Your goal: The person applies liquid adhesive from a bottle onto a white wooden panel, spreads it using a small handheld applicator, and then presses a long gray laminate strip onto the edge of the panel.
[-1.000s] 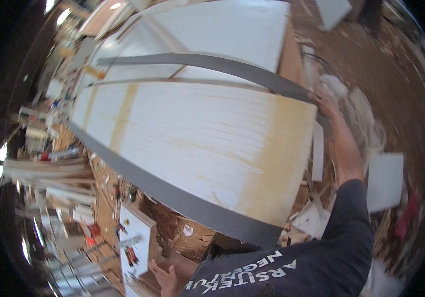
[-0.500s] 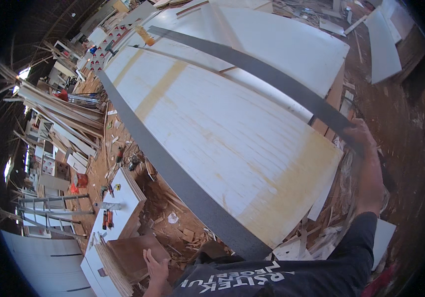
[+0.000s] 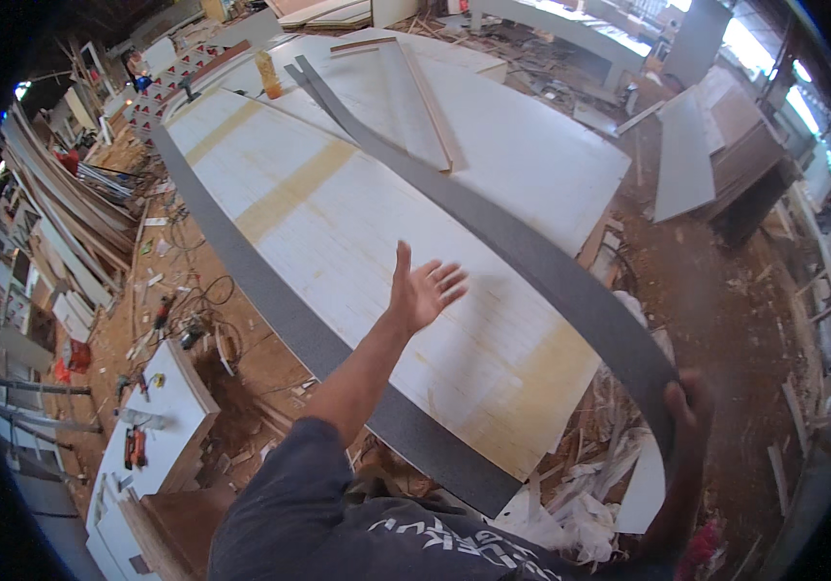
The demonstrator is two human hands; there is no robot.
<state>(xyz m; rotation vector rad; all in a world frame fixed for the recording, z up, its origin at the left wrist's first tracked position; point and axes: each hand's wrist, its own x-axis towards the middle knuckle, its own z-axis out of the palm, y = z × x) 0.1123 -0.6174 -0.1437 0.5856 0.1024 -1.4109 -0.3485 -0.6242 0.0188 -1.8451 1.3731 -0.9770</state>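
Note:
A white panel (image 3: 391, 261) with yellowish glue-like bands lies in front of me. My right hand (image 3: 691, 402), at the panel's near right, is closed around the near end of a long dark grey strip (image 3: 531, 254). That flexible strip curves back along the panel's right side to its far end. My left hand (image 3: 427, 292) hovers above the panel with fingers spread and holds nothing. Along the panel's left edge runs a second dark grey band (image 3: 251, 276). A bottle with amber contents (image 3: 267, 76) stands near the far end.
A larger white sheet (image 3: 522, 165) with thin wooden strips lies beyond. At lower left a white-topped stack (image 3: 159, 412) carries orange-handled tools (image 3: 135, 447). Cables (image 3: 207, 305) and scraps litter the floor. Crumpled plastic (image 3: 580, 513) lies near my right arm. Boards (image 3: 686, 160) lean at right.
My left hand has risen from the lower left to above the panel. My right hand has come lower, still holding the strip, which now bows more and lies closer along the panel. The view has shifted rightward.

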